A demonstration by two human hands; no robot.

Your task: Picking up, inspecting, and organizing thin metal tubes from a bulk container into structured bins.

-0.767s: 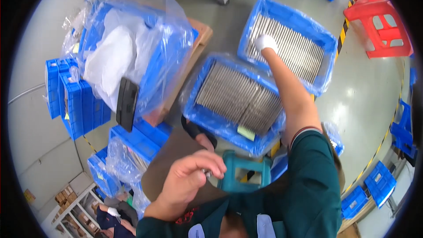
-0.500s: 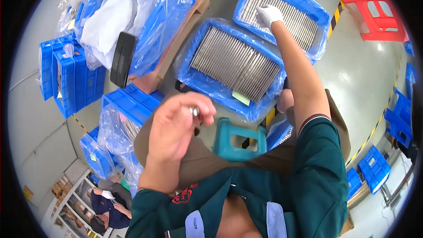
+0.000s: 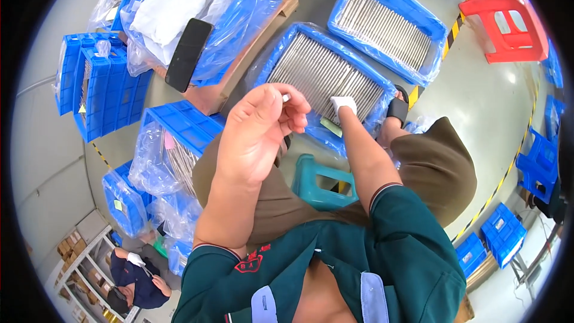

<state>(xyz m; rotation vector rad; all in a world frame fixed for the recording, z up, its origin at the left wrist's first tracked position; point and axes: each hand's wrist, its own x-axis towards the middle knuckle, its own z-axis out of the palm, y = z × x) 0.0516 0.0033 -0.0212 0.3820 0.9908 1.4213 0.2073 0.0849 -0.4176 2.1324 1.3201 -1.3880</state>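
Note:
My bare left hand (image 3: 254,134) is raised in front of me, its fingers curled round a shiny metal piece (image 3: 286,98). Only a short end of that piece shows, so its length is hidden. White-gloved, my right hand (image 3: 345,105) reaches down to the near edge of the closer blue bin (image 3: 276,54). Its fingers are hidden from above. Thin metal rods (image 3: 320,67) lie side by side in this film-lined bin, with a pale yellow slip (image 3: 330,127) near my glove. Behind it, a second blue bin (image 3: 439,39) holds more rods (image 3: 382,21).
A teal stool (image 3: 308,188) stands between my legs. On the left are a film-covered bin (image 3: 251,18) with white cloth, a dark flat device (image 3: 189,54), and stacked blue crates (image 3: 113,90). A red stool (image 3: 508,24) stands far right. Another person (image 3: 140,281) works at lower left.
My right hand has come back from the far bin to the near edge of the closer one. My left hand has risen a little, still round the metal piece. The view has shifted slightly.

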